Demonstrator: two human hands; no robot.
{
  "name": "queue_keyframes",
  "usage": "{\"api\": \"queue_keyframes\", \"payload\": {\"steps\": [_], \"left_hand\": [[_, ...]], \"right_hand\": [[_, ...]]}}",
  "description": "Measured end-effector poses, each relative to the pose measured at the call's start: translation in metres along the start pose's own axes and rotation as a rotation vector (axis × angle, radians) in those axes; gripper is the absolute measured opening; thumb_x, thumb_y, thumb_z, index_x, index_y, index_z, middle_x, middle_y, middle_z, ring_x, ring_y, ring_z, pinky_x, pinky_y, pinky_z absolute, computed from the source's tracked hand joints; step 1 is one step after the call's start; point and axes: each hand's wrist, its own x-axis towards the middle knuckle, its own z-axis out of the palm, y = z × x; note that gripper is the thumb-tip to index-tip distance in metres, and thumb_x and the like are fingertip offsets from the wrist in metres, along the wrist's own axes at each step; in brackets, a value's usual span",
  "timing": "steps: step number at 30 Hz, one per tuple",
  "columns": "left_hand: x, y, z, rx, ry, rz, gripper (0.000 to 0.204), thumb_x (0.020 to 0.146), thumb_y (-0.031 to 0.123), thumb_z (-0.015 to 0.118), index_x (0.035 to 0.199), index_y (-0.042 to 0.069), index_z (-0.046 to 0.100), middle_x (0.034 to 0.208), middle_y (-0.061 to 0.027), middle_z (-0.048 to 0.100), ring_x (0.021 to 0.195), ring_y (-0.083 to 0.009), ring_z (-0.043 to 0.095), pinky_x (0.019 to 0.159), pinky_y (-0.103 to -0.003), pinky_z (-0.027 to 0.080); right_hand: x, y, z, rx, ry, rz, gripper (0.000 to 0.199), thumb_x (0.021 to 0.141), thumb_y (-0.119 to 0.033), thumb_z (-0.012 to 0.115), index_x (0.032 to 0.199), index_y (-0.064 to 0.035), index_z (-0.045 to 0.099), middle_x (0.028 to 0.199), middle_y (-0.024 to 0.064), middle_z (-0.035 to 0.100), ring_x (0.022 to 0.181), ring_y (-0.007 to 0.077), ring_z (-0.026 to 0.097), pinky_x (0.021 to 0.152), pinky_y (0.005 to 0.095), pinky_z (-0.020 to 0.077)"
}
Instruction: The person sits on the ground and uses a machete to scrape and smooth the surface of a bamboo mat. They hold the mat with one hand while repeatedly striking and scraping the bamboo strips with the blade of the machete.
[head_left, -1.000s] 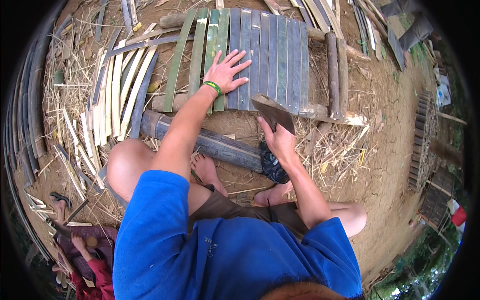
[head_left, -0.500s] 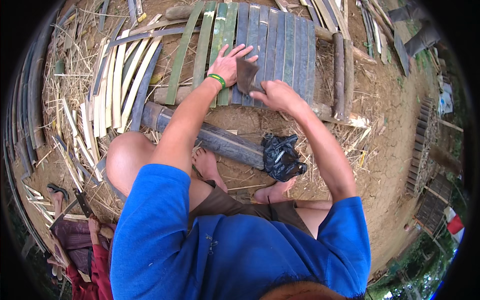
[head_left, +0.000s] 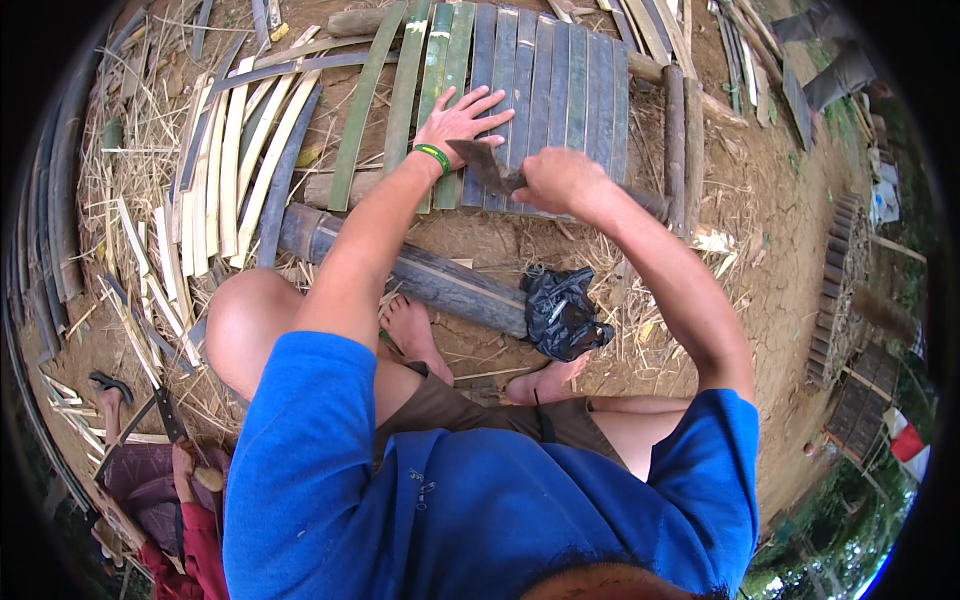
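Several bamboo slats (head_left: 547,100), green at the left and grey-dark at the right, lie side by side across logs in front of me. My left hand (head_left: 462,124), with a green band at its wrist, rests on the slats, palm down and fingers spread. My right hand (head_left: 563,183) is closed round a dark tool with a broad flat metal blade (head_left: 484,165). This blade is over the slats' near ends, close below my left hand; its exact kind cannot be made out. A dark length, seemingly the handle, shows right of my fist.
A thick bamboo pole (head_left: 450,285) lies before my feet, a black plastic bag (head_left: 566,312) at its right end. Split bamboo strips (head_left: 235,165) are heaped at the left. Short logs (head_left: 674,150) border the slats. At lower left, a person in a red sleeve (head_left: 200,540) holds a long knife (head_left: 168,412).
My right hand has shifted slightly right and turned, so the blade now lies flatter and points left toward my left wrist. My left hand stays on the slats.
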Motion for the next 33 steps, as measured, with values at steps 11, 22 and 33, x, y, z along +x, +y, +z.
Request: {"api": "queue_keyframes", "payload": {"steps": [11,22,33], "left_hand": [[0.004,0.004,-0.001,-0.04,0.002,0.008,0.062,0.097,0.055,0.056,0.155,0.04,0.042,0.168,0.0063,0.031,0.153,-0.0181,0.033,0.125,-0.055,0.022],[0.002,0.006,-0.007,-0.032,0.026,0.008,0.058,0.099,0.057,0.053,0.154,0.04,0.045,0.166,0.0063,0.035,0.152,-0.018,0.035,0.125,-0.056,0.021],[-0.004,0.003,0.0,-0.039,0.016,-0.019,0.053,0.102,0.055,0.049,0.154,0.042,0.045,0.167,0.0082,0.033,0.154,-0.0168,0.03,0.126,-0.056,0.018]], "right_hand": [[0.001,0.001,0.003,-0.054,-0.004,0.0,0.042,0.095,-0.042,0.069,0.105,-0.0014,0.076,0.096,0.0221,0.075,0.096,0.0369,0.074,0.089,0.0491,0.0586],[-0.026,-0.002,0.029,0.14,0.317,-0.071,0.042,0.096,-0.043,0.068,0.1,-0.0002,0.068,0.08,0.0225,0.072,0.083,0.0426,0.073,0.076,0.0531,0.0579],[-0.055,-0.033,0.042,0.41,0.771,-0.098,0.033,0.098,-0.035,0.069,0.099,-0.0025,0.068,0.066,0.0215,0.065,0.063,0.0433,0.067,0.059,0.051,0.0544]]}}
